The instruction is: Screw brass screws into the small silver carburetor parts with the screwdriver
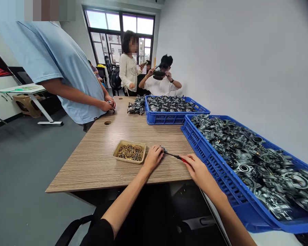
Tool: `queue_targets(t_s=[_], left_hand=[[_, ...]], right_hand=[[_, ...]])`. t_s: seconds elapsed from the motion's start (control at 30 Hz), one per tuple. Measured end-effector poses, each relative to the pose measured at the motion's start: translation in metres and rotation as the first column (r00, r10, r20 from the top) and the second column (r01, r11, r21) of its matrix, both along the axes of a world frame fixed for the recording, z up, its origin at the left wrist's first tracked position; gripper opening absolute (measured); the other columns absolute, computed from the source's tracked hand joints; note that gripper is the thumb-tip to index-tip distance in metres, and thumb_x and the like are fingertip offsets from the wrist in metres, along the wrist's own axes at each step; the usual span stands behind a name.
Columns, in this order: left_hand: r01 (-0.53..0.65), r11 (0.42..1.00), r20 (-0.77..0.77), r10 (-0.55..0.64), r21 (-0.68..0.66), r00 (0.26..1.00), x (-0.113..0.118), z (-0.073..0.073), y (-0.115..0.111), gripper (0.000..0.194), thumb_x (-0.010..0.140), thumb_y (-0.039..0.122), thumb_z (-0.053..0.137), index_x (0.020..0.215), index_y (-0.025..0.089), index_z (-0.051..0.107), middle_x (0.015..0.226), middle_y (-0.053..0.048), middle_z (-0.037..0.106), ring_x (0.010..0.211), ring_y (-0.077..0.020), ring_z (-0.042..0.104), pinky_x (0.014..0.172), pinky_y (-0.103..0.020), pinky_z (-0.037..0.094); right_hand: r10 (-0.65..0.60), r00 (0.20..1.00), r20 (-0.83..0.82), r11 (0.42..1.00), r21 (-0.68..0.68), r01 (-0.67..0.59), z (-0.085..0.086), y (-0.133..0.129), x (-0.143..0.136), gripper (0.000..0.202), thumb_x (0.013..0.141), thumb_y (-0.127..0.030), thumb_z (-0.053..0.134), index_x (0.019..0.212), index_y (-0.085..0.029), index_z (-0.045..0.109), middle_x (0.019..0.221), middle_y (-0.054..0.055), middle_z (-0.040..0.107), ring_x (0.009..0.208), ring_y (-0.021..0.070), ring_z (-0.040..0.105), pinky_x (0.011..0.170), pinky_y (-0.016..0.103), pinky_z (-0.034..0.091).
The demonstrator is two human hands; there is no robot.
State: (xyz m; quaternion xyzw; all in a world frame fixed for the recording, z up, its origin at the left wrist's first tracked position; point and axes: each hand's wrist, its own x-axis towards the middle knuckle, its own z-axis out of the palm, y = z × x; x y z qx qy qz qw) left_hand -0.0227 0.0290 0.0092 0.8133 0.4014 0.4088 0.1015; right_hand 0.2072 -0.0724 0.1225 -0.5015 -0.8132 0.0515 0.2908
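Note:
My left hand (154, 156) is closed around a small metal part (164, 149), most of which the fingers hide; it looks like one of the carburetors in the crates. In my right hand (195, 167) is a screwdriver with a red and black handle (184, 160). Its dark shaft (172, 154) points left, and the tip meets the metal part. Just left of my left hand, a cream plastic tray (114, 156) holds many small brass pieces (129, 152).
A large blue crate (207, 150) of metal carburetors stands at my right, with a second blue crate (164, 118) behind it. More carburetors (136, 105) are piled beside that one. A person in light blue (66, 68) stands at the wooden table's (97, 171) left edge; two others are farther back.

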Motion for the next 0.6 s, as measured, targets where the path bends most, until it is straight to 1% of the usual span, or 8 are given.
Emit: queue_targets(t_s=[0.13,0.27,0.43,0.6], left_hand=[[0.004,1.000,-0.012,-0.004,-0.001,1.000,0.000,-0.002,0.001,0.010,0.099,0.022,0.055,0.106,0.023,0.063,0.110,-0.007,0.065,0.110,-0.0245,0.057,0.099,-0.042,0.050],[0.010,1.000,-0.021,-0.010,-0.001,1.000,-0.001,0.000,0.000,0.012,0.099,0.022,0.055,0.108,0.024,0.063,0.112,-0.008,0.065,0.112,-0.0250,0.057,0.100,-0.043,0.049],[0.013,1.000,-0.028,-0.013,-0.001,1.000,-0.001,0.002,0.000,0.012,0.100,0.022,0.054,0.107,0.023,0.063,0.109,-0.008,0.066,0.111,-0.0247,0.056,0.100,-0.042,0.049],[0.005,1.000,-0.038,-0.005,-0.002,0.999,-0.001,0.002,0.000,0.012,0.100,0.023,0.053,0.107,0.023,0.064,0.109,-0.008,0.066,0.110,-0.0252,0.056,0.099,-0.043,0.050]], right_hand=[[0.006,0.999,0.048,0.999,0.032,-0.008,0.002,-0.005,-0.004,0.041,0.099,-0.017,0.041,0.128,-0.030,0.068,0.112,0.009,0.065,0.102,0.0232,0.067,0.091,0.039,0.058],[-0.023,0.993,0.118,0.999,0.048,0.017,0.003,-0.009,-0.009,0.046,0.098,-0.013,0.039,0.131,-0.030,0.066,0.114,0.009,0.065,0.105,0.0252,0.065,0.093,0.042,0.057],[-0.036,0.988,0.149,0.999,0.044,0.030,0.002,-0.011,-0.011,0.049,0.097,-0.012,0.039,0.136,-0.031,0.063,0.113,0.010,0.064,0.104,0.0256,0.065,0.091,0.042,0.058],[-0.042,0.987,0.157,0.998,0.054,0.034,0.003,-0.012,-0.014,0.049,0.097,-0.013,0.039,0.136,-0.031,0.063,0.113,0.010,0.064,0.102,0.0259,0.066,0.087,0.040,0.059]])
